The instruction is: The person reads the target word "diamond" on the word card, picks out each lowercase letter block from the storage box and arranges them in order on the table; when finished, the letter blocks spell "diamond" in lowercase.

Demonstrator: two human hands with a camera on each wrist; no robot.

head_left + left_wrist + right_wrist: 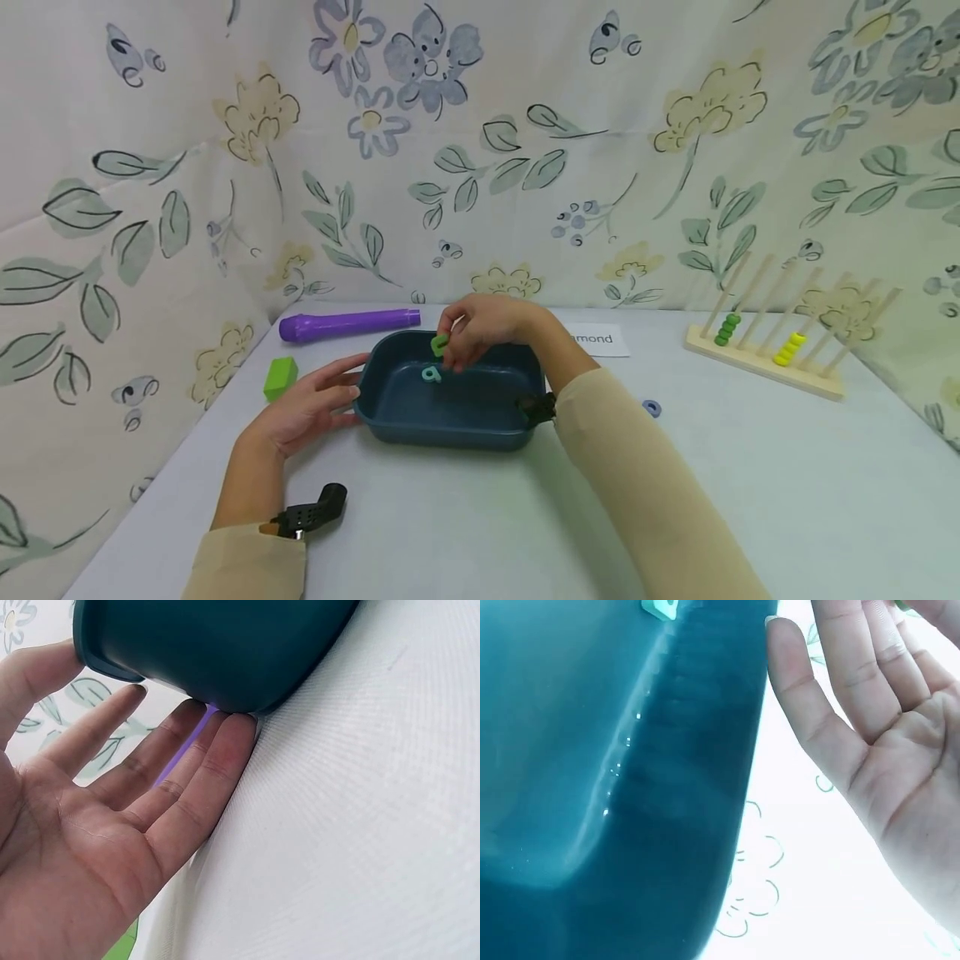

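Note:
My right hand (pixel 480 329) pinches a small green letter piece (pixel 438 345) between thumb and fingertips, above a dark teal rectangular tray (pixel 450 436). Inside the tray, toward its back left, lies a light teal letter piece (pixel 431 374), whose edge also shows in the right wrist view. My left hand (pixel 313 406) is at the tray's left end. Its fingers (pixel 225 754) extend nearly straight against the tray's outer wall, with the thumb up at the rim. In the right wrist view, only a sliver of the green piece shows past the fingers.
A purple toy microphone (pixel 348 324) lies behind the tray, and a green block (pixel 281 379) sits left of it. At the right are a small blue letter piece (pixel 652 408), a printed card (pixel 603 340) partly behind my forearm, and a wooden peg rack (pixel 765 363) with green and yellow beads.

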